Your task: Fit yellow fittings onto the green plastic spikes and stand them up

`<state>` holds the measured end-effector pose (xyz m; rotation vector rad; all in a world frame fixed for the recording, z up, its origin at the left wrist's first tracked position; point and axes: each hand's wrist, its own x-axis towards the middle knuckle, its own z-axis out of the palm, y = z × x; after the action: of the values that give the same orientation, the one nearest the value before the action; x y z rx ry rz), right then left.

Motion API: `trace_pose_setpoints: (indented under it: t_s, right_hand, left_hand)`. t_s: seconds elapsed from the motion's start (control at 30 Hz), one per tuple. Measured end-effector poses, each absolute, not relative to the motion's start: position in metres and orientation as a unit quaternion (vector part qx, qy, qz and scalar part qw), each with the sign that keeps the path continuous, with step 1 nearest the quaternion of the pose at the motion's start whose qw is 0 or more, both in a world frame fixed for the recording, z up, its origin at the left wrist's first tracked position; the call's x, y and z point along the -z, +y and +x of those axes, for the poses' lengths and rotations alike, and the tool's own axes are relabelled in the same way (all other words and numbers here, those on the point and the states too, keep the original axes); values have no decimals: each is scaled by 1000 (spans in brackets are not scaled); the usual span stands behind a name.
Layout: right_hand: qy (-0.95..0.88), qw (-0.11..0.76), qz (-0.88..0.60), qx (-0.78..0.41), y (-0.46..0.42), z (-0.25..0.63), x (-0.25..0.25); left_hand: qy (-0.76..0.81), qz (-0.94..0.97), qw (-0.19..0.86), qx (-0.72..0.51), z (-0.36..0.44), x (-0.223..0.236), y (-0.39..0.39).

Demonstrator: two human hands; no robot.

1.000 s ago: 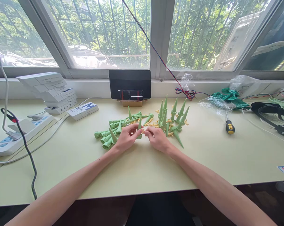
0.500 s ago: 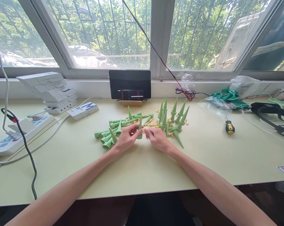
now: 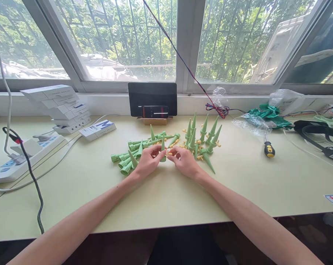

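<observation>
My left hand point(image 3: 149, 159) is closed around a green plastic watering spike point(image 3: 163, 149), its pointed tip upward. From the right, my right hand point(image 3: 184, 161) pinches a small yellow valve piece point(image 3: 169, 154) against the side of that spike. Whether the valve is seated in the spike I cannot tell. Left of my hands lie several loose green spikes point(image 3: 124, 163), some on their sides. To the right stand several green spikes point(image 3: 205, 129) with yellow valves fitted, and one of them point(image 3: 209, 163) points down toward me. Small yellow valves lie between the two groups, partly hidden by my fingers.
A dark tablet point(image 3: 152, 94) with a phone point(image 3: 155, 111) leans at the back. White boxes point(image 3: 64, 106) and a power strip point(image 3: 25, 158) with cables stand on the left. A screwdriver point(image 3: 269, 149), green plastic bag point(image 3: 268, 112) and black headset point(image 3: 321, 134) lie on the right.
The fingers of my right hand have shifted and opened slightly around the yellow valve, showing more of it. The spike in my left hand has moved a little left.
</observation>
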<state>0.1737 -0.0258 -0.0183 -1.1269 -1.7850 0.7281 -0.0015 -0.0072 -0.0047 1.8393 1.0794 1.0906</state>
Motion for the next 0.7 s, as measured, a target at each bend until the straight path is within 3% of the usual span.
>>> trace_pose_setpoints:
  t_s: [0.7]
  right_hand:
    - [-750, 419, -441, -260, -24, 176, 18]
  left_hand:
    - [386, 747, 345, -417, -6, 9, -4]
